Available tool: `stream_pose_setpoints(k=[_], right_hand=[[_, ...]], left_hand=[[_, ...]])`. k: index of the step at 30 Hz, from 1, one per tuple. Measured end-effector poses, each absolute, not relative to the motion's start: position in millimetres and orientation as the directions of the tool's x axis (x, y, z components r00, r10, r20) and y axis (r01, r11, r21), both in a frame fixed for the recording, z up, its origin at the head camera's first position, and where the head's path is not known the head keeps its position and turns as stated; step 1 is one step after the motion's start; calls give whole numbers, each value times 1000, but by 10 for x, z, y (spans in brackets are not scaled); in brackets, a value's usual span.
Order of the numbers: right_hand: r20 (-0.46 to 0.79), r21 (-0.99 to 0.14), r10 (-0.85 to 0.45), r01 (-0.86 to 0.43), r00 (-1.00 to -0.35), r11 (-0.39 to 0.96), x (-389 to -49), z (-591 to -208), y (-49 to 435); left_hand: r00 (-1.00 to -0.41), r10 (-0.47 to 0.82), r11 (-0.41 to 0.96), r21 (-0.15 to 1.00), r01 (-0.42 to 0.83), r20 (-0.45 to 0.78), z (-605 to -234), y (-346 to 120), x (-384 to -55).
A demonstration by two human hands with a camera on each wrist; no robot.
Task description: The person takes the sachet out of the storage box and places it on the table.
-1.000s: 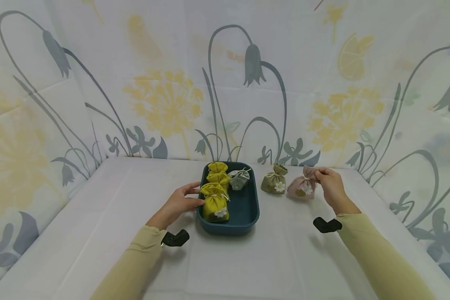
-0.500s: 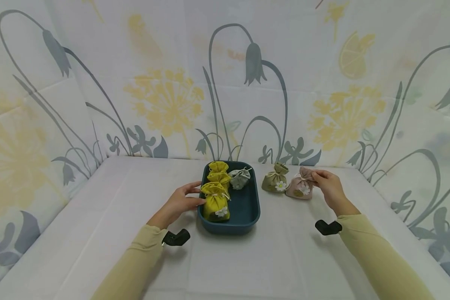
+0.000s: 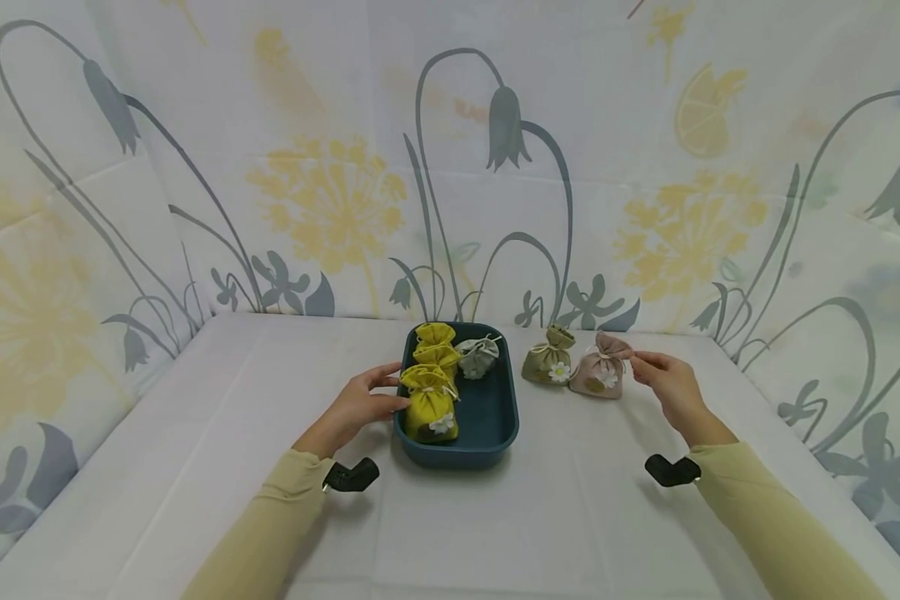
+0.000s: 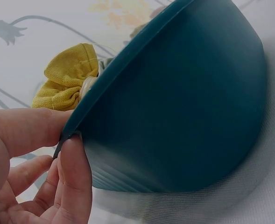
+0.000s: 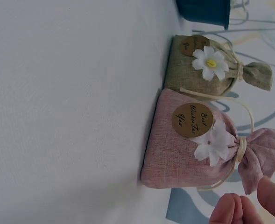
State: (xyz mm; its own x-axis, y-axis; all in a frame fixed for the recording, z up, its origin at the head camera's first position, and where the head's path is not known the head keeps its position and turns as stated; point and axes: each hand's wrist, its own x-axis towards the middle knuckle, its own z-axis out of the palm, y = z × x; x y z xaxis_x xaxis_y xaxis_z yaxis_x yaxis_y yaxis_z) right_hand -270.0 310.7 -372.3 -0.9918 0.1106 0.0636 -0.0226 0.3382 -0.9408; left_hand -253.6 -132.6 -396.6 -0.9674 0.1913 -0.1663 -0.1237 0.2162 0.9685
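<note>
My left hand point(image 3: 357, 406) pinches the left rim of a dark teal plastic basin point(image 4: 174, 102), thumb and fingers on either side of the wall. In it, several yellow drawstring pouches point(image 3: 431, 408) stand in a row along the left side, and a grey pouch point(image 3: 478, 358) sits at the back right. A pink drawstring pouch point(image 5: 188, 140) with a white flower and a round brown tag stands on the table beside an olive-green pouch point(image 5: 202, 65). My right hand point(image 3: 671, 387) is just right of the pink pouch's gathered top, thumb and fingertips apart with nothing between them.
A white cloth covers the table point(image 3: 540, 517). Behind and at both sides hangs a floral-printed curtain point(image 3: 607, 125). The green pouch stands a short way right of the basin. Black wrist cameras point(image 3: 672, 470) sit below both hands.
The pink pouch has shifted left until it stands against the green one. My right hand has let go of its top and drawn back slightly right. The left hand has stayed put.
</note>
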Motion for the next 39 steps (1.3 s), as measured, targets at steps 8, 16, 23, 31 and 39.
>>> stream_pose_setpoints(k=[8,16,23,31,39], right_hand=[[-15,-918,103,55,-995,394,-2584,-3764,3122],[-43,-915,63,64,-997,399,-2440,-3737,2997],[-13,-929,7,15,-1000,369,-2350,-3671,2860],[50,-941,-13,-51,-999,334,-2305,-3594,2702],[88,-955,-39,-95,-995,280,-2305,-3575,2587]], left_hand=[[-963,199,203,969,-139,-179,-3882,-1311,-2463],[-967,188,212,968,-131,-172,-3988,-1335,-2525],[-968,180,218,966,-136,-176,-3970,-1328,-2530],[-968,174,221,965,-141,-181,-3964,-1322,-2538],[-968,183,223,966,-129,-172,-3948,-1320,-2535]])
